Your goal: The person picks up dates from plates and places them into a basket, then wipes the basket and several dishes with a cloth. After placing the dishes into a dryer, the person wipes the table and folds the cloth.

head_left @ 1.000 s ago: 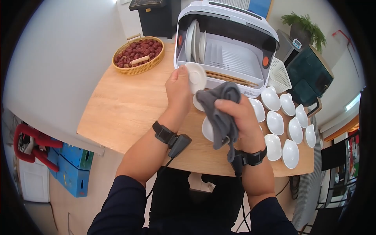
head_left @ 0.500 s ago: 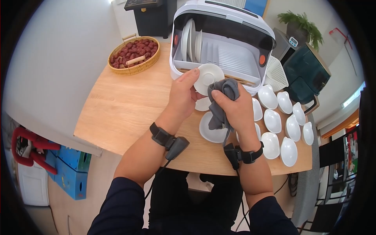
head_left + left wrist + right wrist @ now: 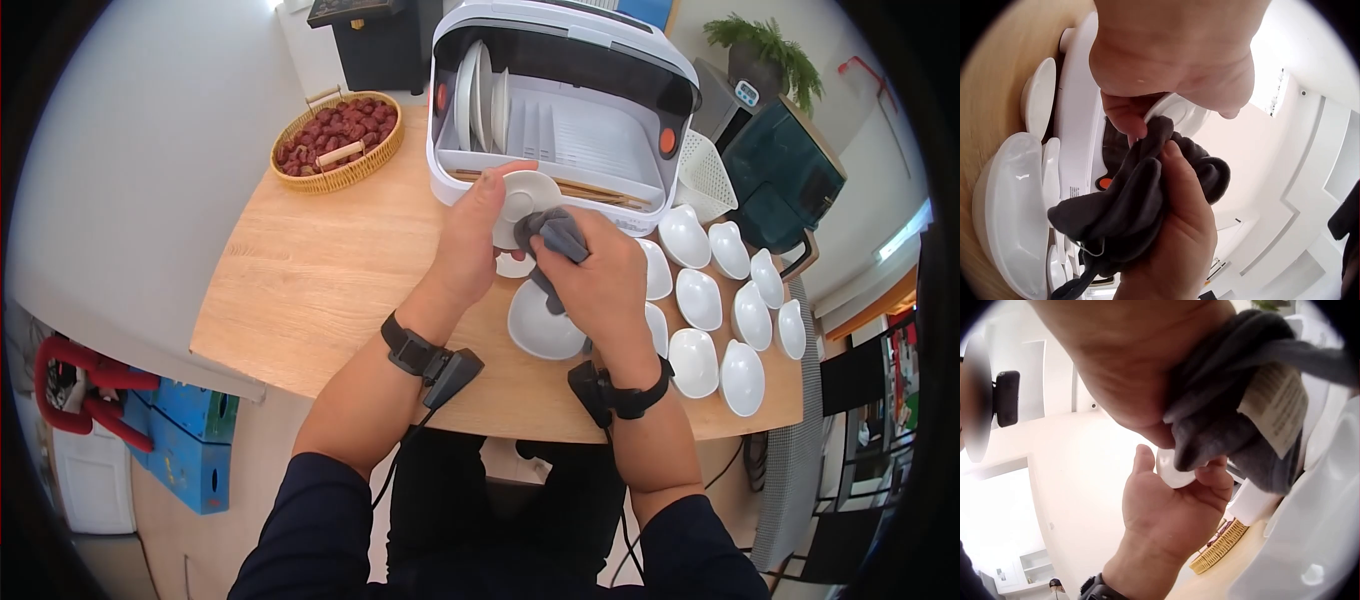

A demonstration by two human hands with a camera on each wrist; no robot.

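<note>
My left hand grips a small white saucer by its edge, thumb along the rim, in front of the dish cabinet. A bunched dark grey cloth is in my right hand, pressed against the saucer's face. From the left wrist, the cloth overlaps the near side of the saucer. In the right wrist view a pale label hangs from the cloth, and my left hand cups the saucer from below. Under my hands, a white dish lies on the table.
The white dish cabinet stands open at the back, with upright plates and chopsticks inside. Several white bowls cover the table's right side. A wicker basket of dark red dried fruit sits back left. A perforated white basket stands right of the cabinet.
The cloth in my right hand has shifted up and left onto the saucer's face. My left hand has moved slightly right and tilted the saucer.
</note>
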